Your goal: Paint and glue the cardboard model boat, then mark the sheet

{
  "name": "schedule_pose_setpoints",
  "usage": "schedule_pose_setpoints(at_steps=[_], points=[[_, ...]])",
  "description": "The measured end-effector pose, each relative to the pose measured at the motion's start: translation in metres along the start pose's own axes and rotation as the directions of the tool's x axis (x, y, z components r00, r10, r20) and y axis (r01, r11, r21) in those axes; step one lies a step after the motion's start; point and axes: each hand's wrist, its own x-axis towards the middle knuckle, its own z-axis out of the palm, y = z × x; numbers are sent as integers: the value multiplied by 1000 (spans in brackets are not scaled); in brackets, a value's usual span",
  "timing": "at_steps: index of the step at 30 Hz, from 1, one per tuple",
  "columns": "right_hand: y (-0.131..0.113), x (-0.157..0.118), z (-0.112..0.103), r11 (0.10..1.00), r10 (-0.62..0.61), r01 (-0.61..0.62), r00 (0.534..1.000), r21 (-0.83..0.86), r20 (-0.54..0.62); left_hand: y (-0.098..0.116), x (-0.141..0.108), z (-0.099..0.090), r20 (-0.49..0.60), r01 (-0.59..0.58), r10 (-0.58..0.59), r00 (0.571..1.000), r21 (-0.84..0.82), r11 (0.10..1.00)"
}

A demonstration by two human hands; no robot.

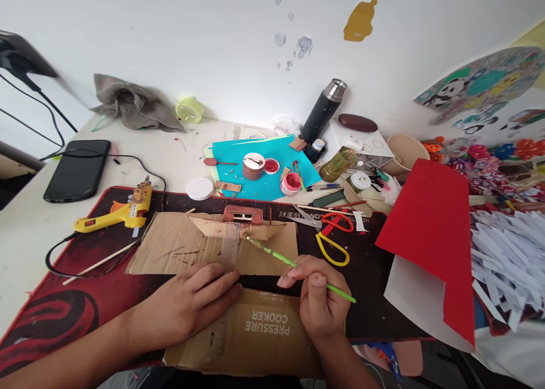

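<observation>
Shows nearest a brown cardboard panel (251, 358), printed PRESSURE COOKER with the lettering upside down. Lays the left hand (204, 298) across a clear ruler (230, 244) with fingers bent and close together; cannot tell of any pinch with the thumb, hidden from view. Pinches a green paintbrush (276, 255) between thumb and fingers of the right hand (321, 295), aiming the bristles far and to the left, at the near side of a boat-shaped cardboard piece (208, 227); cannot tell of any contact there. Has that piece on a corrugated sheet (164, 244) beyond both hands, with a red-brown box (230, 213) along the far side.

Bears on the dark mat (123, 287) a wooden stick (100, 263) and, farther, a yellow glue gun (131, 212) at left; at right, scissors (332, 255) with parted blades, then red paper (426, 218) and white paper strips (498, 252).

Holds farther off, on the worktop (187, 150), a black phone (76, 170) at left and a turquoise sheet (225, 150) under a brown jar (253, 172) and a pink tub (290, 184). Sets farthest, near the wall (213, 37), a black flask (319, 113) and, well to its left, a grey cloth (131, 105).
</observation>
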Motion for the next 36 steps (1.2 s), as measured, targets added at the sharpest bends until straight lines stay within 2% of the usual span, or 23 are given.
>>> schedule_pose_setpoints(at_steps=[3,8,14,20,26,32,36], points=[[1,1,2,999,-18,19,999,49,-29,0,-2,2,2,-2,2,1000,5,1000],[-1,3,5,998,-5,6,1000,70,-2,-1,-3,3,-2,-3,3,1000,-16,1000],[-1,3,4,1000,6,-6,1000,29,16,0,-1,3,11,-4,4,1000,-29,1000],[-1,1,1,999,43,-42,999,34,-20,-1,0,3,5,5,-5,1000,-35,999],[-2,2,4,999,41,-41,999,26,7,-1,-1,1,9,3,-2,1000,-40,999],[0,2,-2,996,58,-54,996,70,-68,-1,0,2,9,6,-6,1000,-35,999],[-1,0,-2,993,56,-48,996,108,-70,-1,-1,2,6,15,-15,1000,-44,999]])
